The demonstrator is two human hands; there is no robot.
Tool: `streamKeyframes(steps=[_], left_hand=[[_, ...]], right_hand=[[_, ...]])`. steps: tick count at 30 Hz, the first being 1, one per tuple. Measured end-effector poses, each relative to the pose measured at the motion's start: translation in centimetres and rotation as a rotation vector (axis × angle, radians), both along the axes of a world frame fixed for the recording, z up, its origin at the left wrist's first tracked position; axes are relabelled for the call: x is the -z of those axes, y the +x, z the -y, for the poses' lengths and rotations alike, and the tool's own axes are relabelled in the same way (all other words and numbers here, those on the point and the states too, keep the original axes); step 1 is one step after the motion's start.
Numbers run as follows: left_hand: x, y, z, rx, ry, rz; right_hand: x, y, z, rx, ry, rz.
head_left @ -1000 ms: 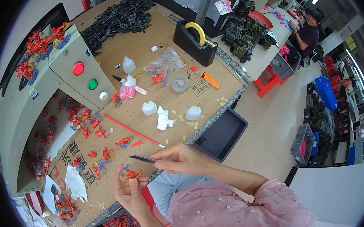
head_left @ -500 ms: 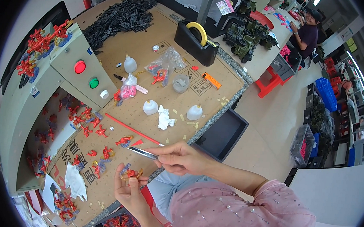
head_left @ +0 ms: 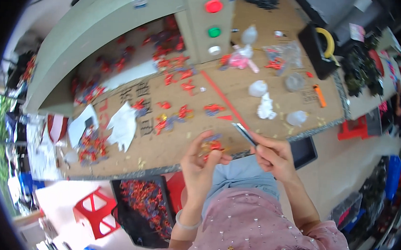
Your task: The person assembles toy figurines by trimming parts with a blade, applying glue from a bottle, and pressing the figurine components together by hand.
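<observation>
Close to the table's front edge, my left hand (head_left: 198, 165) is closed around a small red plastic figure (head_left: 215, 145) with purplish and yellow parts. My right hand (head_left: 275, 157) grips a slim craft knife (head_left: 244, 133), its metal blade slanting up and left. The blade is apart from the figure. Just beyond the blade tip lie a small red triangle (head_left: 224, 118) and a long thin red strip (head_left: 223, 97). Similar figures (head_left: 214, 108) are scattered on the cardboard-covered table (head_left: 171, 144) to the left.
A grey machine (head_left: 196, 25) with red and green buttons stands at the back left, more figures under its arch. White bottles (head_left: 258, 88), a clear cup (head_left: 295, 82), an orange cutter (head_left: 320, 95) and a tape dispenser (head_left: 313, 50) occupy the right. Below sits a black bin of figures (head_left: 146, 205).
The view has swung left, bringing the bin and a red stool into sight. My hands keep their grips; the knife now tilts more steeply and is farther from the left hand.
</observation>
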State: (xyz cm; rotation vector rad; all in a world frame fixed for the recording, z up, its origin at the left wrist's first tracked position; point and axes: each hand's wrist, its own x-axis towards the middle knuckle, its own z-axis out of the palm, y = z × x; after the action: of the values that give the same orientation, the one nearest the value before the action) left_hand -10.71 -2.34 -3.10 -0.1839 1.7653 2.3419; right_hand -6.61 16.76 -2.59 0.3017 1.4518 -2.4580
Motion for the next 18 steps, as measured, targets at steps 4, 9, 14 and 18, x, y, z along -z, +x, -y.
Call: streamKeyframes(steps=[4, 9, 14, 18], left_hand=[[0.0, -0.2, 0.8, 0.046, 0.032, 0.013], [0.1, -0.2, 1.5, 0.041, 0.069, 0.022], [0.4, -0.1, 2.0, 0.033, 0.075, -0.01], [0.6, 0.0, 2.2, 0.017, 0.08, -0.026]], right_hand=[[-0.6, -0.5, 1.2, 0.016, 0.316, -0.141], [-0.8, -0.9, 2.0, -0.011, 0.456, -0.176], [-1.7, -1.9, 2.5, -0.026, 0.972, -0.567], [-2.4, -2.1, 2.6, -0.035, 1.044, -0.641]])
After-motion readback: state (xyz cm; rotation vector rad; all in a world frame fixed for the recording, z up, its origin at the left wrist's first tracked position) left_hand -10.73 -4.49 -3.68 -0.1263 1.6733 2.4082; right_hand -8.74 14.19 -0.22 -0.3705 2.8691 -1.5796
